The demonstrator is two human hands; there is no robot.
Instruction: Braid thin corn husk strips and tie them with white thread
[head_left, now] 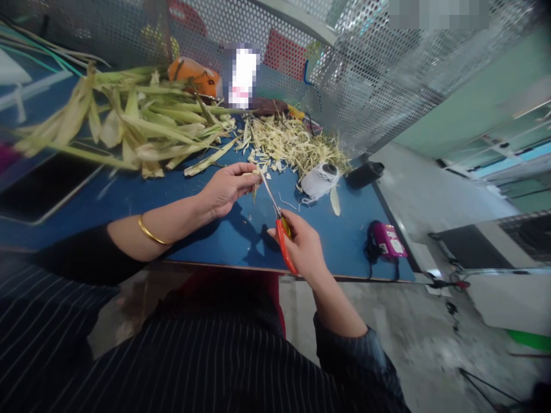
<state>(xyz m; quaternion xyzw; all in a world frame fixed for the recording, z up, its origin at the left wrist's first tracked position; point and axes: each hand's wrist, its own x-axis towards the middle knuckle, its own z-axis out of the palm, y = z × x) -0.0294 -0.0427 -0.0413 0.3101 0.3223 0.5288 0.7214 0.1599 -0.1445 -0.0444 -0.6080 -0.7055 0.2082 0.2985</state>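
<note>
Over the blue table (215,235), my left hand (230,186) pinches a small pale husk piece (256,173) between thumb and fingertips. My right hand (301,241) is wrapped round the red handles of a pair of scissors (284,244). The scissor blades point up and left, and their tips reach the husk piece. Behind my hands lies a heap of cut yellowish strips (293,143). Long green husk leaves (150,126) are piled at the back left. Right of the strips sits a spool of white thread (321,182), with a loose thread end trailing on the table.
A black spool (365,175) lies near the table's right edge, and a purple box (390,241) with a black strap sits at the front right corner. An orange package (196,77) rests at the back by the perforated metal screen (365,74). A dark flat panel (47,183) lies far left.
</note>
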